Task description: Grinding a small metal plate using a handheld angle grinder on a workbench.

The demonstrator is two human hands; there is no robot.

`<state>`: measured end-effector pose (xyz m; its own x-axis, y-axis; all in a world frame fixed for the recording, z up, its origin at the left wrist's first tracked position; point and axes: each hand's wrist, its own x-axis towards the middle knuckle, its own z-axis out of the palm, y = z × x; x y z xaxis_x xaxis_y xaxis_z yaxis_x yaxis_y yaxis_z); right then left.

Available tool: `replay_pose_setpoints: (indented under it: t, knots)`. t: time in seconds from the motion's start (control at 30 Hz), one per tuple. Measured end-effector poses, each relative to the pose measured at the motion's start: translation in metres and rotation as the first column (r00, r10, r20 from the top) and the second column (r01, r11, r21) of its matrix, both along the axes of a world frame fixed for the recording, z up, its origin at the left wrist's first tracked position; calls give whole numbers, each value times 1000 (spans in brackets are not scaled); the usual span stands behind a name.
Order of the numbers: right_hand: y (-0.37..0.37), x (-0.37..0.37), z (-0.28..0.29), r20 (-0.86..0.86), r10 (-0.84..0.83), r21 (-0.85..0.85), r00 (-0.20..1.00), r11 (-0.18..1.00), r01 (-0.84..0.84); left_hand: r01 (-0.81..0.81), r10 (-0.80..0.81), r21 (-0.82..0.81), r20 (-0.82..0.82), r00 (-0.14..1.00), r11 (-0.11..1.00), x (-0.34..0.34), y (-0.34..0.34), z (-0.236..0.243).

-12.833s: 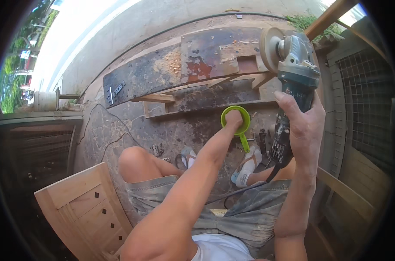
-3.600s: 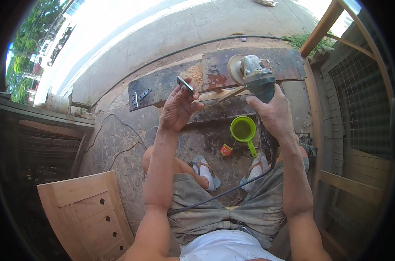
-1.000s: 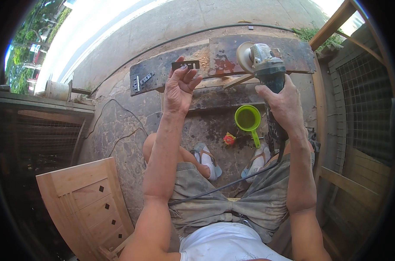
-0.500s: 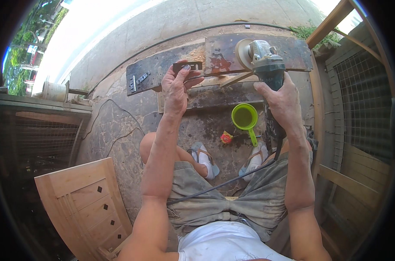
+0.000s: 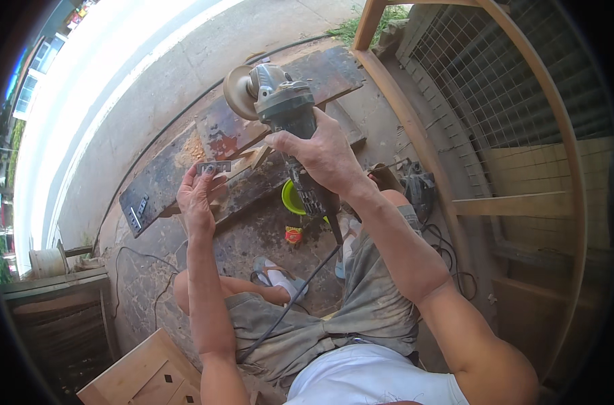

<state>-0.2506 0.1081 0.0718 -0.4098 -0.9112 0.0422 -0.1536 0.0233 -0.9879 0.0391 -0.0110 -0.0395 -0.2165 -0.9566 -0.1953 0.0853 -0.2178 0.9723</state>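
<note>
My left hand (image 5: 199,199) pinches a small dark metal plate with slots (image 5: 216,166) between thumb and fingers. My right hand (image 5: 320,155) grips a dark green and grey angle grinder (image 5: 285,98), raised above and to the right of the plate, apart from it. A round pale disc (image 5: 238,96) is fitted to the grinder. Behind both hands lies a low, stained plank bench (image 5: 148,206) with small metal pieces (image 5: 138,211) at its left end. A green plastic dipper (image 5: 291,197) on the ground is partly hidden by the grinder; a red and yellow item (image 5: 293,234) sits beside it.
A wooden frame (image 5: 509,206) and wire mesh (image 5: 550,121) stand at my right. A panelled wooden board (image 5: 135,381) is at lower left. Power cords (image 5: 449,256) lie on the ground. A white bucket (image 5: 47,263) stands at the left; a road runs beyond the bench.
The view has turned to the right. The grinder has risen and tilted leftward with my right hand. Earlier my left hand was inside the green dipper; it now holds the plate.
</note>
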Motion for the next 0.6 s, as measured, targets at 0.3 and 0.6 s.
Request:
replay_pose_setpoints:
  t: [0.3, 0.6]
  knots:
    - [53, -95, 10, 588, -145, 106, 796, 989, 102, 366, -373, 72, 120, 920, 928, -181, -28, 2]
    - [57, -134, -5, 833, -38, -85, 552, 977, 195, 638, -443, -26, 698, 563, 770, -331, -138, -30]
